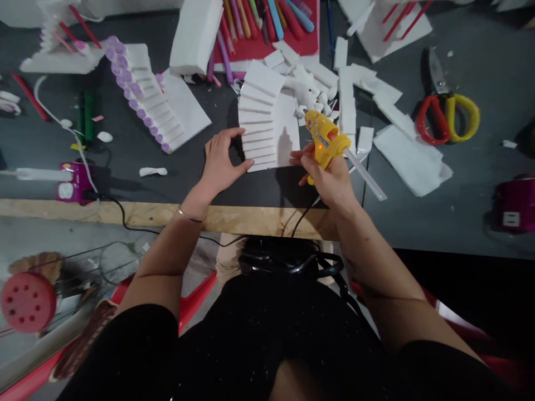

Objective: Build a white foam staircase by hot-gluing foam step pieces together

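Observation:
A white model staircase (259,128) with a row of narrow steps lies on a white sheet (288,133) in front of me. My left hand (219,159) steadies its left edge, the curved index finger and thumb resting on it a little apart. In my right hand (330,178) is a yellow hot glue gun (324,139), a clear glue stick poking out of its back and a small orange light glowing. Its nozzle points away from me, above white scraps (309,86). The right fingertips reach near the sheet's right edge.
Left stands another white staircase (161,111) edged with purple rolls. Scissors (438,106) with red and yellow handles lie right, near white sheets (412,159). Coloured pens (251,19) lie at the back. A purple power socket (75,181) and cables are near the wooden table edge (267,220).

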`<state>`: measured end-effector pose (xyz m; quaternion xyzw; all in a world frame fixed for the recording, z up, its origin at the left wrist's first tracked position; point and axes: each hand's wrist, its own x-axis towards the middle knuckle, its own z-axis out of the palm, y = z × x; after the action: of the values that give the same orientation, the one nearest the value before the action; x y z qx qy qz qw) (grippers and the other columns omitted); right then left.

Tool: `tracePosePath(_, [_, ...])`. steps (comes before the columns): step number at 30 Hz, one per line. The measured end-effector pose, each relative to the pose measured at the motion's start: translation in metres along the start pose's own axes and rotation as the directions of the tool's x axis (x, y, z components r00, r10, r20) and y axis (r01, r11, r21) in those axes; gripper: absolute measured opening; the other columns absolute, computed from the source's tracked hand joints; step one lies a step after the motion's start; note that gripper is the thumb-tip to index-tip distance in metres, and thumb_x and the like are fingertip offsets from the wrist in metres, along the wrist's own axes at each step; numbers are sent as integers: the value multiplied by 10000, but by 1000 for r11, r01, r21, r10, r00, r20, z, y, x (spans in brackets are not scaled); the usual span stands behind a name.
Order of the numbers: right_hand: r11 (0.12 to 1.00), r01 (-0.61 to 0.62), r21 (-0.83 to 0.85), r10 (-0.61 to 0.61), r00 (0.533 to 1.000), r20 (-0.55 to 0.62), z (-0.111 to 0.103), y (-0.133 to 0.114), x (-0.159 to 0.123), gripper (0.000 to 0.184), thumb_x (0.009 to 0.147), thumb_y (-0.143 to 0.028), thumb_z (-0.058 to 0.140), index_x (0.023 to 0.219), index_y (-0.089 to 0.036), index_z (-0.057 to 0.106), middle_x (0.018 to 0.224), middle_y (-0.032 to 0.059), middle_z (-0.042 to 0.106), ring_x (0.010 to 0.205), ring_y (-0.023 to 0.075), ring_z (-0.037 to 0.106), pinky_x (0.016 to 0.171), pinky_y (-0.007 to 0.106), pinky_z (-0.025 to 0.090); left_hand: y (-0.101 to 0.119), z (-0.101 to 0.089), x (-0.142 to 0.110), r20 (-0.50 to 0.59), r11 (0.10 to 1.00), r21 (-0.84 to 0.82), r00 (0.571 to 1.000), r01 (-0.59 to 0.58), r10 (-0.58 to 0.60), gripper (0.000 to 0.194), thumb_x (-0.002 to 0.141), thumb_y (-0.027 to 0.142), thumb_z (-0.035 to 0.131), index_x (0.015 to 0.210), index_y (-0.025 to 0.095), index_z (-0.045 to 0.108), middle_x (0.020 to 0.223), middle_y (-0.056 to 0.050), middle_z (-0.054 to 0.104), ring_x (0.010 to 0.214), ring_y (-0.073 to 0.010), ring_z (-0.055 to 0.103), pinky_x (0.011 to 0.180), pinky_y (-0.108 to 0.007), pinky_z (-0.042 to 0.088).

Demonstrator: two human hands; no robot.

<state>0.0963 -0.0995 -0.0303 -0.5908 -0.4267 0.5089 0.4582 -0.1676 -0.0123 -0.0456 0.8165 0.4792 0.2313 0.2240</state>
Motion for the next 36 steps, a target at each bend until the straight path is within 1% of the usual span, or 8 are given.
tracePosePath(5, [1000,3,-31,-2,1000,24,-1,2,1,394,887,-589,701,1115,-296,569,1184,94,725,1215,306,730,603,311,628,1,-1,0,2,1000,5,1000,-3,3,699,890,737,644,1419,296,524,1464,-121,641,1375,-370,579,1194,-551,418])
tracePosePath(13, [1000,5,-22,-5,999,-34,4,-4,-1,340,856,-536,687,1006,-287,509,1122,80,749,1124,258,750,536,281,586,-5,8,3,-19,1000,1,1000,-25,25,823,813,750,741,1463,302,507,1494,-119,634,1394,-369,562,1210,-544,401])
tracePosePath(20, [1000,-7,-24,6,1000,-11,1,-1,0,303,875,-508,687,1034,-291,547,1154,82,740,1206,285,728,641,332,639,-5,7,2,-71,998,-55,997,-19,15,757,864,821,626,1404,295,564,1402,-117,672,1332,-353,613,1200,-550,425])
tracePosePath(22, [1000,-9,-27,9,1000,-6,0,0,1,305,878,-511,689,1042,-294,552,1158,78,737,1239,288,712,673,343,654,-7,10,4,-112,994,-108,994,-28,16,736,883,842,574,1383,302,566,1374,-110,675,1301,-336,638,1176,-545,459])
tracePosePath(26, [1000,-13,-27,13,1000,-28,2,0,1,337,861,-534,694,1043,-290,549,1149,92,743,1166,283,732,620,338,645,-19,20,12,-167,958,-283,986,-42,-6,771,873,892,524,1394,325,506,1343,-119,652,1241,-319,675,1031,-524,574])
tracePosePath(31, [1000,-2,-18,1,998,-56,4,-4,0,315,852,-510,708,1017,-282,567,1117,91,748,1077,258,752,522,276,580,-40,23,20,-268,878,-474,960,-58,-81,783,816,882,638,1373,352,487,1269,-114,656,1248,-331,667,985,-529,605])
tracePosePath(34, [999,27,-18,-27,1000,-8,4,-11,-6,371,864,-594,705,1015,-276,585,1083,88,755,1001,237,764,485,255,546,-48,25,22,-295,801,-596,944,-60,-149,771,791,849,711,1359,377,489,1264,-75,658,1249,-313,661,1029,-538,588])
tracePosePath(36, [1000,11,-18,-11,999,43,4,-19,-14,460,849,-679,703,1005,-259,600,989,81,760,854,212,765,452,253,515,-51,28,22,-299,756,-651,938,-66,-175,752,789,827,743,1353,391,501,1259,-45,657,1299,-304,630,1054,-534,564])
